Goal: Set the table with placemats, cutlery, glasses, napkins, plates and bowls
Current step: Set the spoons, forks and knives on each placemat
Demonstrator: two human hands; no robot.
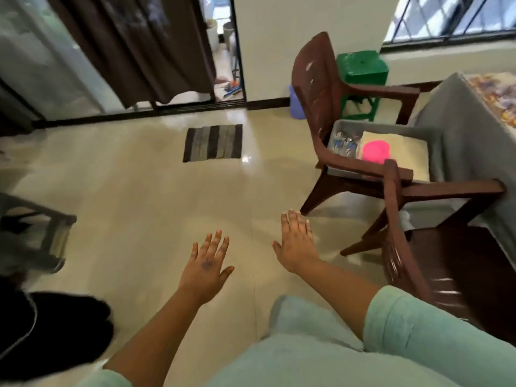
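A grey bin (431,141) sits on the seat of a brown plastic chair (315,88) at the right. Inside it lie cutlery with blue handles (344,145), a pink cup (375,152) and a folded cream cloth (402,148). My left hand (208,265) and my right hand (297,243) are stretched out over the floor, fingers straight, holding nothing. Both are well short of the bin. The table (474,129) with a grey cloth and a patterned mat (497,96) stands at the far right.
A second brown chair (446,263) stands close at my right. A green stool (361,68) is behind the first chair. A striped floor mat (213,142) lies ahead, a dark curtain (134,46) and a doorway beyond. A low grey rack (50,230) stands at left.
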